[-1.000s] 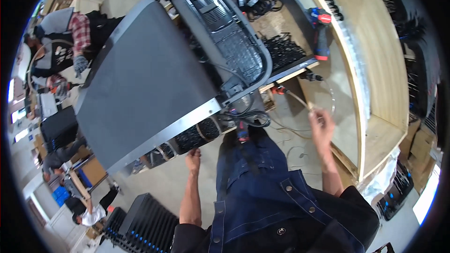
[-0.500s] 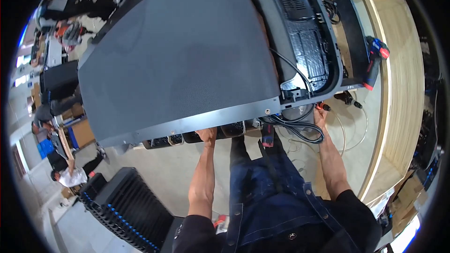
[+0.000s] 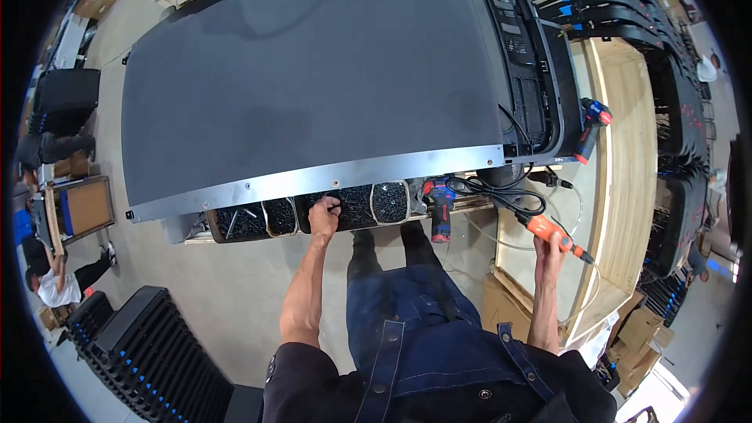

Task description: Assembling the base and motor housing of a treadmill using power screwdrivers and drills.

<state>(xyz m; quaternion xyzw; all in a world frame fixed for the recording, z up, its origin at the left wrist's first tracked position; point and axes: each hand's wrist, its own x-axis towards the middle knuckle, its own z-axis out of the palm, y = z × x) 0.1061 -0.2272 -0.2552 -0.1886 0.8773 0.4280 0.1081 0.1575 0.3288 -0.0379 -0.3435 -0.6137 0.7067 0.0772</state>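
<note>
Holding an orange screwdriver (image 3: 542,226) in our right hand (image 3: 551,257), we have the fingers wrapped around its body, off the right front corner of the grey-topped desk (image 3: 313,78). A thin pale hose (image 3: 597,282) runs from its lower right end, and a coil of black cable (image 3: 479,186) lies just beside its other end. Our left hand (image 3: 323,219) has its fingers curled into an open bin (image 3: 345,227) of dark screws (image 3: 359,205) along the desk's metal front edge; we cannot tell whether it pinches any of them. Just right of the bins we see a red and blue drill (image 3: 442,210), and another drill (image 3: 589,135) of the same colours is near the edge of the wooden box (image 3: 627,110). On the floor (image 3: 235,290) to our left stands a stack of black panels (image 3: 149,352) with small blue marks.
</note>
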